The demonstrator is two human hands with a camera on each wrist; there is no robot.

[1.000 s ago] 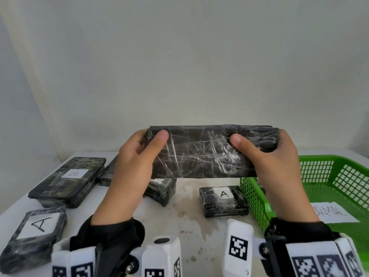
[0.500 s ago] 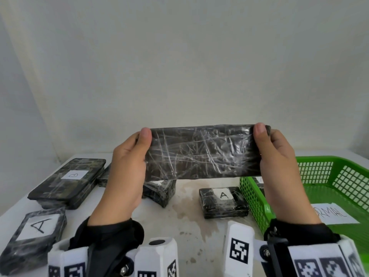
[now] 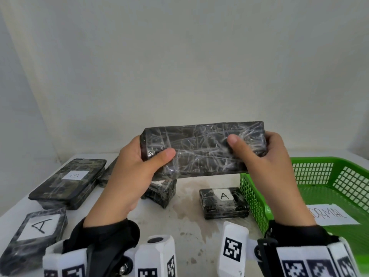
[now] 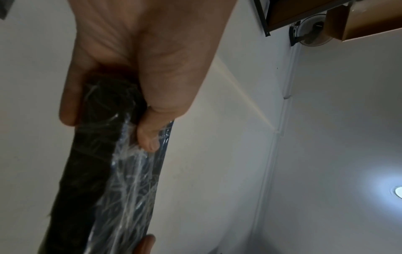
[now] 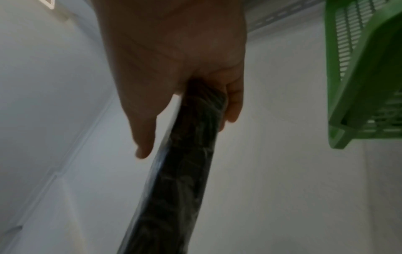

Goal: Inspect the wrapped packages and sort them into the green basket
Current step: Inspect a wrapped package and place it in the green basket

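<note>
Desk (image 3: 191, 222): pale, stained surface carrying the loose packages and the basket.
Green basket (image 3: 339, 176): plastic lattice walls, standing at the right of the desk; a white paper slip (image 3: 331, 213) with handwriting lies on its floor. Its other contents cannot be told.
Held package (image 3: 201, 148): long, flat, dark slab in crinkled clear film, raised above the desk between both hands, level with the basket's left wall.
Left hand (image 3: 137, 168): grip closed on the slab's left end, thumb on the near face, fingers behind.
Right hand (image 3: 267, 162): grip closed on the right end, thumb on the near face, fingers curled behind the edge.
Package B (image 3: 69, 182): large flat slab with a white label, far left.
Package A, left (image 3: 36, 236): square block at the near left corner.
Package A, centre (image 3: 223, 202): small block just beside the basket's left wall.
Unlabelled package (image 3: 161, 191): small block partly hidden under the left hand.
</note>
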